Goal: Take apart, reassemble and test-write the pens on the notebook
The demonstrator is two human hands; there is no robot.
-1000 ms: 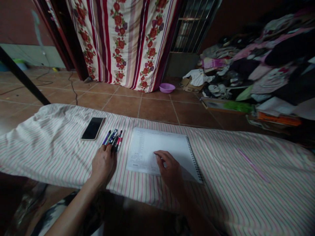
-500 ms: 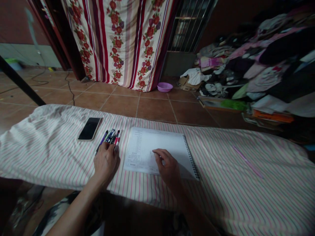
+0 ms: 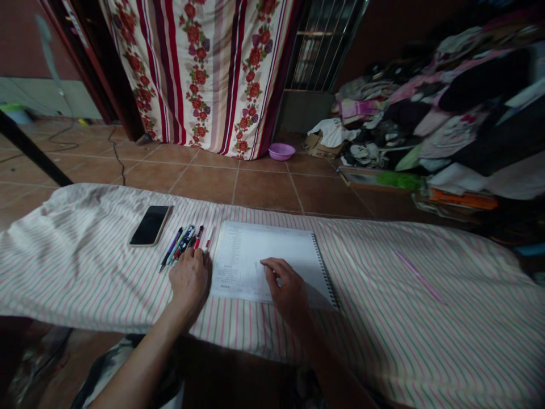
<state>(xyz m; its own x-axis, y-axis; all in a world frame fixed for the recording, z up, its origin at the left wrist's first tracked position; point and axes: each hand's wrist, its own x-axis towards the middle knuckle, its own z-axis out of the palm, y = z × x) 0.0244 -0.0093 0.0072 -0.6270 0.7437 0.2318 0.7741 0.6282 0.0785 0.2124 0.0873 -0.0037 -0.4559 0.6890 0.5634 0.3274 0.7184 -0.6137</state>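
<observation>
Under the left hand (image 3: 190,278), on the striped bench (image 3: 85,267): pens (image 3: 182,245) are lying in a row, fingertips touching their near ends, grip impossible to tell | right hand (image 3: 286,289) is resting unclenched on the spiral notebook (image 3: 272,250), just right of the pens | phone (image 3: 150,225) is lying beyond the left hand.

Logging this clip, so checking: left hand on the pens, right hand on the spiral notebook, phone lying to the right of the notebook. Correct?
One slip: in the head view the phone lies to the left of the notebook, beyond the pens. The left hand is on the pens, the right hand on the notebook.
</observation>
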